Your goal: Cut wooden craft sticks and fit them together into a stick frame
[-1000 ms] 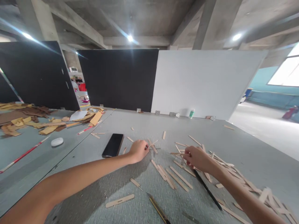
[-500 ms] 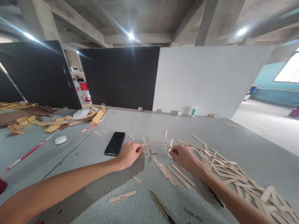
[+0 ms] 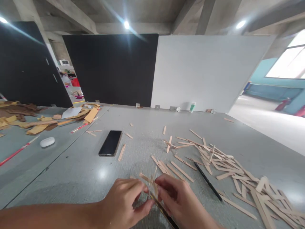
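Nearer than the phone (image 3: 111,143) and to its right, a dark-handled knife (image 3: 165,213) lies between the two hands. The left hand (image 3: 130,202) is half curled, thumb and forefinger apart with nothing visible between them; the right hand (image 3: 177,198) is drawn together, apparently pinching a small stick cluster (image 3: 152,180) whose thin ends cross at differing angles. That cluster looks partly put together, though whether its sticks are joined is hidden by the fingers.

Just beyond the hands, right of the phone, several loose sticks (image 3: 182,171) lie roughly side by side, uncombined. Farther right of the phone come a black pen (image 3: 208,181) and a large stick pile (image 3: 238,171), so most of the material seems unused. About level with the phone, to its right, a crossed stick piece (image 3: 169,144) rests on the tabletop (image 3: 78,178), seemingly already assembled. Beyond the phone, to its right, a small white-and-green bottle (image 3: 192,107) stands before a white panel (image 3: 209,70).
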Demonstrator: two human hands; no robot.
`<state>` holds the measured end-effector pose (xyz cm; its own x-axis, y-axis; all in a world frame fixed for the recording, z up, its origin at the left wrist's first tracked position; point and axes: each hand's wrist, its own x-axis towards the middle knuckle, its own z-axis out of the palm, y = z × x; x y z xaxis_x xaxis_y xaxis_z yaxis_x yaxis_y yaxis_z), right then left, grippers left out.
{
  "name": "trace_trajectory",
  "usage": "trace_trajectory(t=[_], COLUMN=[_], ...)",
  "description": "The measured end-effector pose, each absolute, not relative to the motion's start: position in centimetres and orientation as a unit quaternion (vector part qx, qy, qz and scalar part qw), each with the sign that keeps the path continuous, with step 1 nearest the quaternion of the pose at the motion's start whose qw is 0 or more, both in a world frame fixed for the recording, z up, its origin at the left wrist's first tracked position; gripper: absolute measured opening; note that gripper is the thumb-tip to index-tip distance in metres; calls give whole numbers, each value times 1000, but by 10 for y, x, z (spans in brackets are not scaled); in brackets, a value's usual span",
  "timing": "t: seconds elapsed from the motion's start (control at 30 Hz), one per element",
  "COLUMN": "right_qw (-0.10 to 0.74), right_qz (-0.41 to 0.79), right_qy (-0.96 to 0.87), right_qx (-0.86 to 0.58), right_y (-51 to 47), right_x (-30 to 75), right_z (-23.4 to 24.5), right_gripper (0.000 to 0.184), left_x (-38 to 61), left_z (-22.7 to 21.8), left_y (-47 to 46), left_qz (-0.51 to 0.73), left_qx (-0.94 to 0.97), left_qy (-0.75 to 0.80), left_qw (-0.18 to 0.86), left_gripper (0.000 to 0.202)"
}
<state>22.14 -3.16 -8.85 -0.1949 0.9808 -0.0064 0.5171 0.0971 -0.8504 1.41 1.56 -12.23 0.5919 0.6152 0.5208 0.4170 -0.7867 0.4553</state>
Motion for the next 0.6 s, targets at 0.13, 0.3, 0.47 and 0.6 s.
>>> trace_trajectory(t=[0.13,0.3,0.47,0.6], right_qw=[318,318,317,317], right_qz=[346,340,356,370], right_qy=[-693,-709,-702,-695], right_qx=[-546,-531,-530,-529], right_y=[-35,-36,-35,-34], right_x=[224,225,229,231], right_z=[-98,-112,-115,-115], right_gripper=[25,25,27,29], left_x=[10,13,12,11], left_z=[-131,-133,-128,-128], left_y=[19,26,27,29], left_qz=[355,270,243,260], left_qx=[814,806,831,836], left_qy=[354,297,273,269], left_qw=[293,434,419,400], left_gripper=[37,48,19,14])
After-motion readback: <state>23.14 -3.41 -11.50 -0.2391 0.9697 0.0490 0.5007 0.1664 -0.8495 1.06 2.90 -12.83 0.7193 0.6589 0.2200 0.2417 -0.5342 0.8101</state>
